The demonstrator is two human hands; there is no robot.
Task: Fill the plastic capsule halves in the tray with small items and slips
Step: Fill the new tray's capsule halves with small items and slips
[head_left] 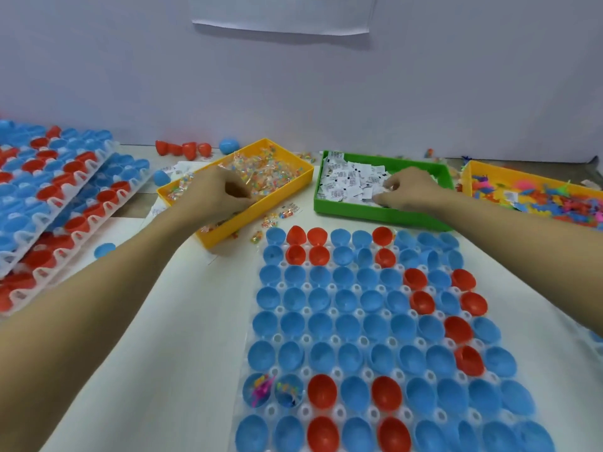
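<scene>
The light over my work is bright, even and soft, with a cool bluish cast on the wall [98, 76], and my forearms throw only faint shadows on the pale surface [195, 321]. My wide lens bends the edges, so the stacked trays [49, 197] at far left fan outward and the near capsule halves [326, 353] swell large. The whole picture is slightly soft, the print on the slips [346, 181] unreadable, and there is little glare.
</scene>
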